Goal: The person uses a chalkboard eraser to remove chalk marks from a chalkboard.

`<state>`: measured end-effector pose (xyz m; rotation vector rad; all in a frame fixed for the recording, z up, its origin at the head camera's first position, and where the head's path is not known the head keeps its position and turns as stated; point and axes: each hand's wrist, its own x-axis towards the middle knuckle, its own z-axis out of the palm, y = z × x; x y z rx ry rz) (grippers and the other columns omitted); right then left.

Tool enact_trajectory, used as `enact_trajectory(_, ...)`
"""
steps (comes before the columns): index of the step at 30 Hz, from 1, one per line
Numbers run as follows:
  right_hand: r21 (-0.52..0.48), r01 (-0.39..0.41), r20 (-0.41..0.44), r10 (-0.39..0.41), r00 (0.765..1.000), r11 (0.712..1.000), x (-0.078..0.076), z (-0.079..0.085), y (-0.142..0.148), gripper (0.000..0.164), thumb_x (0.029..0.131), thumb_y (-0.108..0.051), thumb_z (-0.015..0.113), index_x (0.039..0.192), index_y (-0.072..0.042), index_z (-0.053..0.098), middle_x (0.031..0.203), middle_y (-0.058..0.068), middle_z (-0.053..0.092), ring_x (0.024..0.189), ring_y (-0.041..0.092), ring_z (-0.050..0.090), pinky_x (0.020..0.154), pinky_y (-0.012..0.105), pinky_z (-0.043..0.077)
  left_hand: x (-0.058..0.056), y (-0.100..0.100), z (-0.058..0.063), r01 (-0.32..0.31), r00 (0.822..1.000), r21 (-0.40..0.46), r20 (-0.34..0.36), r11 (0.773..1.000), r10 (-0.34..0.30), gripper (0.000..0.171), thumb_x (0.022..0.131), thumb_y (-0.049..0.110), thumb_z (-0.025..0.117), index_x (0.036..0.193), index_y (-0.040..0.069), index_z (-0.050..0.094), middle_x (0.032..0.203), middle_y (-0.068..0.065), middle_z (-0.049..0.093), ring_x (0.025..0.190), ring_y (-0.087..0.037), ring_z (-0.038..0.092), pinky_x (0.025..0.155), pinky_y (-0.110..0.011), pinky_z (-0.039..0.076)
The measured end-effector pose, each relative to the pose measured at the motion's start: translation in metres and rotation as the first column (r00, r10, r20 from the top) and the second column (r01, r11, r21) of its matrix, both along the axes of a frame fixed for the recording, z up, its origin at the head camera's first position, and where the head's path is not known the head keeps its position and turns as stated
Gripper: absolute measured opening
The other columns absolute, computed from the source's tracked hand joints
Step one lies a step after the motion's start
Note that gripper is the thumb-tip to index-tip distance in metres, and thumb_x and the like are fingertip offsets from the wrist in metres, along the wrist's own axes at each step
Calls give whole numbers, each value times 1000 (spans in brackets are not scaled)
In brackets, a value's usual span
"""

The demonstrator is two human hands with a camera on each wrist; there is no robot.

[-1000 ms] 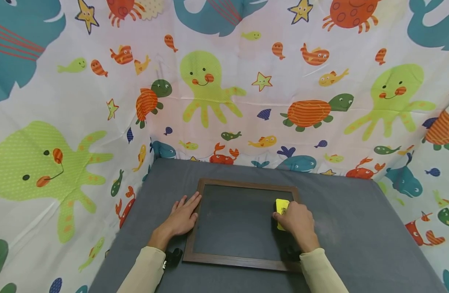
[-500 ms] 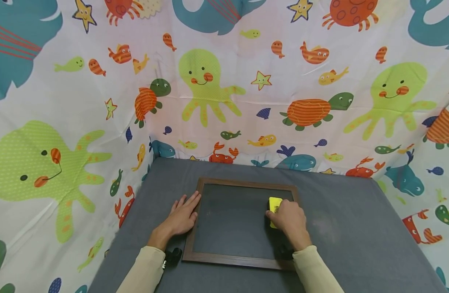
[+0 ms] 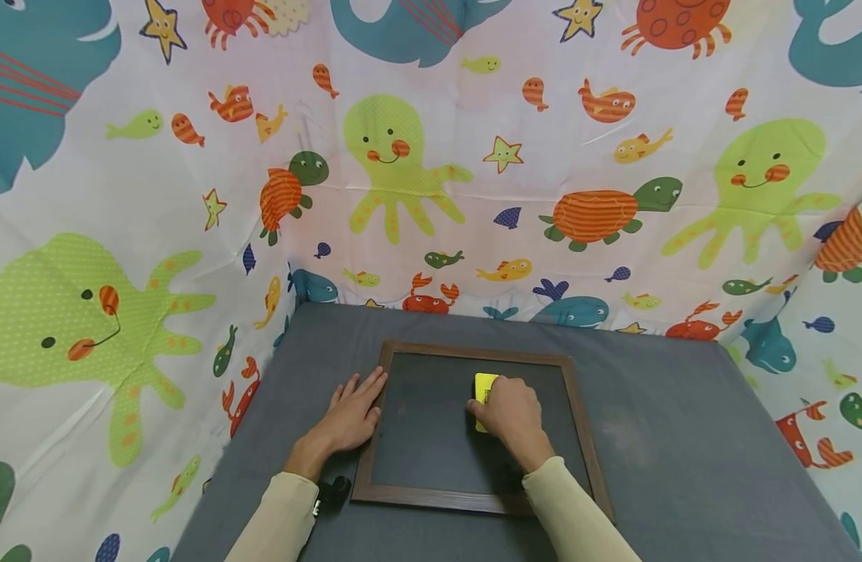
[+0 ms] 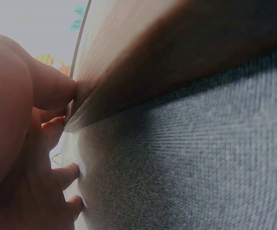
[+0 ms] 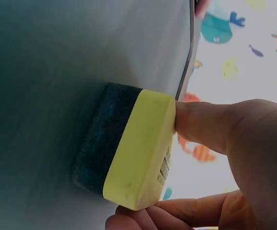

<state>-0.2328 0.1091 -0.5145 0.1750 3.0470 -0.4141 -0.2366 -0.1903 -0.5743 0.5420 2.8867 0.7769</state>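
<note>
A chalkboard (image 3: 431, 445) with a brown wooden frame lies flat on the grey cloth. My right hand (image 3: 511, 417) grips a yellow chalkboard eraser (image 3: 483, 386) between thumb and fingers, right of the board's middle. In the right wrist view the eraser (image 5: 140, 148) has a dark felt side turned to the board surface (image 5: 42, 86). My left hand (image 3: 347, 417) rests at the board's left edge with fingers extended. The left wrist view shows its thumb and a finger touching the wooden frame (image 4: 128, 62), other fingertips on the cloth.
Grey cloth (image 3: 670, 437) covers the table around the board. A white curtain (image 3: 473, 109) printed with sea animals hangs behind and at both sides. Near the left cuff there is a small black wrist device (image 3: 335, 492).
My right hand has moved left with the eraser, from near the board's right frame toward its middle. My left hand stays where it was.
</note>
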Motion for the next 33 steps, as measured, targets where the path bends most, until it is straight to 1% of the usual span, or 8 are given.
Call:
enact_trajectory(5, -5, -27, 4, 28, 1000, 1000, -5, -1, -24, 59, 79, -54, 78, 103, -1, 67, 78, 9, 60, 63, 25, 55, 60, 39, 54, -1, -1, 0, 2, 1000, 4, 5, 1000, -2, 64, 104, 19, 53, 161, 16, 25, 169, -1, 17, 153, -43, 14, 118, -69, 11)
enact_trajectory(12, 16, -84, 25, 83, 996, 996, -9, 0, -55, 55, 79, -55, 78, 98, -4, 68, 77, 8, 59, 64, 25, 55, 61, 39, 54, 0, -1, 1, 2, 1000, 6, 6, 1000, -2, 63, 104, 18, 52, 161, 16, 26, 169, -1, 18, 153, -43, 14, 118, -69, 11)
enact_trajectory(22, 22, -143, 33, 142, 989, 990, -10, 2, -93, 63, 80, -57, 78, 110, -3, 68, 85, 8, 63, 68, 22, 59, 66, 40, 57, -1, 0, 1, -19, 1000, -9, 10, 1000, 19, 63, 103, 19, 53, 161, 18, 27, 169, 1, 19, 153, -43, 15, 118, -68, 11)
enact_trajectory(26, 28, -183, 36, 182, 983, 983, -8, 1, -104, 65, 81, -57, 76, 115, -2, 68, 89, 10, 63, 71, 23, 60, 66, 40, 57, -1, 0, 0, -23, 1000, -16, 14, 1000, 23, 63, 104, 20, 53, 161, 19, 27, 169, 2, 18, 153, -43, 15, 119, -68, 11)
enact_trajectory(29, 26, -208, 34, 207, 978, 978, -8, 0, -110, 66, 81, -57, 76, 116, -2, 68, 90, 11, 63, 72, 23, 61, 66, 40, 57, -1, 1, -1, -24, 1000, -17, 14, 1000, 24, 63, 104, 21, 53, 161, 19, 27, 169, 3, 18, 153, -43, 15, 119, -68, 10)
enact_trajectory(33, 30, -212, 34, 211, 977, 977, -8, 0, -114, 65, 81, -58, 76, 114, -3, 69, 90, 10, 64, 72, 23, 61, 68, 41, 59, 0, 1, -1, -26, 1000, -14, 10, 1000, 26, 63, 103, 21, 53, 161, 18, 27, 169, 2, 18, 153, -43, 16, 118, -69, 10)
